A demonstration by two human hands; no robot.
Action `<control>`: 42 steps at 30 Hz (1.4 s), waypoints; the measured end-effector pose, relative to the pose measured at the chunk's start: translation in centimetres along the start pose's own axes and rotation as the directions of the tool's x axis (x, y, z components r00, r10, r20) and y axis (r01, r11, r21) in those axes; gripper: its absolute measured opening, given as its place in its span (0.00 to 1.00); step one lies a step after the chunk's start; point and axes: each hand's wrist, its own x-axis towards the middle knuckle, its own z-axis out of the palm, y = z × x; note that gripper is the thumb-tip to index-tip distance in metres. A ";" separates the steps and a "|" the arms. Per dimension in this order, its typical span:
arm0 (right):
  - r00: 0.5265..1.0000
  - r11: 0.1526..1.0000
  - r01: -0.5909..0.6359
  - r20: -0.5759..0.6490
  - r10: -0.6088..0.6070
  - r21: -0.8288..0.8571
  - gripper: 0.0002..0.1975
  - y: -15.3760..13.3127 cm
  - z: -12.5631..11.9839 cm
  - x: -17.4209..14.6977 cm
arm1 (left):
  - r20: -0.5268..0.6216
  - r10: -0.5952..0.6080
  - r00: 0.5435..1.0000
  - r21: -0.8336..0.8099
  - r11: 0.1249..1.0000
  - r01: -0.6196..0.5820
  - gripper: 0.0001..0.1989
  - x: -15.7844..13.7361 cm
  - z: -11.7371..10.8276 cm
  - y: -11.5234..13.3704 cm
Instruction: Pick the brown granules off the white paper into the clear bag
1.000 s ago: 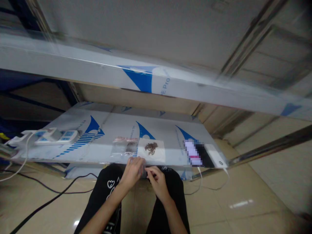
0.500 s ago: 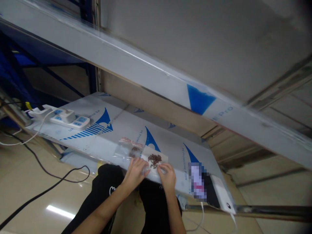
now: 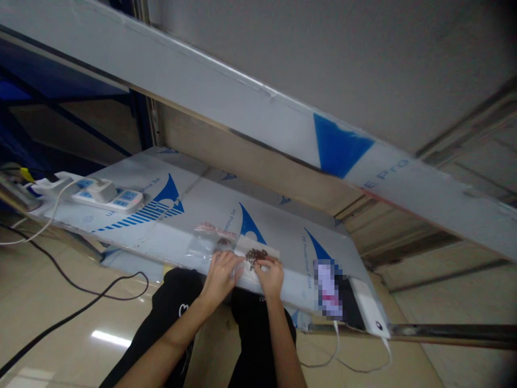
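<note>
Right hand (image 3: 270, 276) was at the brown bits (image 3: 255, 252) on the paper (image 3: 247, 274)

The brown bits lay in a loose heap on the white paper, near the front edge of the tabletop (image 3: 141, 240); the thumb and fingertips of the right hand were drawn together at the heap's near right side, though whether its grip had caught a bit was too small to tell; the left hand (image 3: 221, 274) was at the paper's left edge, fingers bent and bunched, their tips close to the heap; whether its grip held anything could not be told either.

A clear bag (image 3: 200, 245) with a reddish band along its top lay flat just left of the paper, partly behind the left hand, something dark showing through it; farther left stood a white power strip (image 3: 130, 199) with plugs in it; well to the right of the hands lay a blurred-out screen (image 3: 329, 288), a black object (image 3: 349, 303) and a white device (image 3: 368, 306), side by side, with white cords (image 3: 336, 345) hanging down; a shelf (image 3: 242, 105) ran above.
</note>
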 end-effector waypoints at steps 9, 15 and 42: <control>0.991 0.856 -0.036 0.129 -0.035 0.515 0.03 -3.2 -0.2 -0.5 | 0.040 -0.070 0.997 0.112 0.992 0.065 0.10 0.7 1.2 -0.1; 0.957 0.826 -0.017 0.248 -0.149 0.563 0.05 -3.8 -1.0 -0.7 | 0.090 -0.059 0.994 0.114 0.992 0.049 0.11 1.0 1.3 -0.1; 0.996 0.968 -0.083 -0.037 0.076 -0.235 0.09 -0.6 -0.3 -0.7 | 0.031 0.027 0.999 -0.028 0.999 -0.026 0.05 1.1 0.7 0.9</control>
